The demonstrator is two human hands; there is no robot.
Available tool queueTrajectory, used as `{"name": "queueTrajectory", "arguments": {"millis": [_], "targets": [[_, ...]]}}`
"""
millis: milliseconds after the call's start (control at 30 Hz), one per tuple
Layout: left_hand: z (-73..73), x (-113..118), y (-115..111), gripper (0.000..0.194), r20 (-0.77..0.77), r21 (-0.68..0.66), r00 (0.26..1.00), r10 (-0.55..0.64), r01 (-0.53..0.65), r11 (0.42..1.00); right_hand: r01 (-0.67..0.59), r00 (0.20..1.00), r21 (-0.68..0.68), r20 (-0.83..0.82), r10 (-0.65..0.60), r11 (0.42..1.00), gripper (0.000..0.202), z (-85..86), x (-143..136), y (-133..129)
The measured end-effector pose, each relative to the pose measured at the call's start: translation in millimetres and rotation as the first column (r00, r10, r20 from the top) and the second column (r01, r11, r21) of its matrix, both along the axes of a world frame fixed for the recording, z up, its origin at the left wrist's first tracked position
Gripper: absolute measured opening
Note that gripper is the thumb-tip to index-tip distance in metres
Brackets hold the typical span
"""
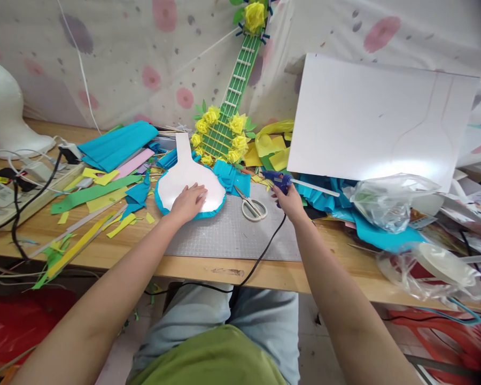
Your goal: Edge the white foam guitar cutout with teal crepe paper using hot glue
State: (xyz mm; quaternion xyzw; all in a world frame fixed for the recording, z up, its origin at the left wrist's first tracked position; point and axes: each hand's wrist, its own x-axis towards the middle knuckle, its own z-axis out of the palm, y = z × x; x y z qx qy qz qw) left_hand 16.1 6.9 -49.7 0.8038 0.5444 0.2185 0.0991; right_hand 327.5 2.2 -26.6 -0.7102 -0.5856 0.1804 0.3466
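Note:
My left hand (pixel 189 202) lies flat, fingers stretched out, on a white guitar-shaped board (pixel 184 174) with blue crepe paper wrapped along its rounded edge. The board's narrow neck points away from me. In my right hand (pixel 291 202) is a blue hot glue gun (pixel 278 179), a white glue stick (pixel 316 188) jutting from its back to the right. Its black cord runs down over the table edge. Between my hands, scissors (pixel 254 208) with pale handles rest on the grey cutting mat (pixel 232 235), beside a folded piece of blue crepe paper (pixel 232 177).
A green paper guitar with yellow flowers (pixel 234 96) leans against the curtained wall. Behind the right hand stands a white board with a pencil outline (pixel 369 123). Paper strips (pixel 92 195) and a power strip (pixel 36 192) lie left; plastic-wrapped rolls (pixel 433 267) lie right.

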Motion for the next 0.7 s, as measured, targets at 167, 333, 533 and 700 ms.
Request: {"name": "queueTrajectory", "arguments": {"millis": [167,333,533,700], "targets": [[-1.3,-0.4,1.2,0.038,-0.049,0.025,0.999,-0.009,0.011,1.0,-0.435,0.887,-0.097,-0.213,0.409,0.895,0.041,43.5,-31.2,-12.2],[-1.2,-1.0,0.5,0.038,-0.069,0.032,0.998,-0.009,0.011,0.999,-0.482,0.864,-0.272,0.013,0.504,0.833,0.037,65.5,-62.0,-8.0],[-1.8,-0.9,1.0,0.038,-0.08,0.029,0.997,-0.016,0.019,0.999,-0.508,0.769,-0.357,0.222,0.6,0.783,0.036,69.2,-71.8,4.5],[1.0,1.5,0.6,0.037,-0.113,0.014,0.993,-0.011,0.013,1.0,-0.507,0.724,-0.43,0.258,0.639,0.747,0.039,70.8,-75.3,8.4]]}}
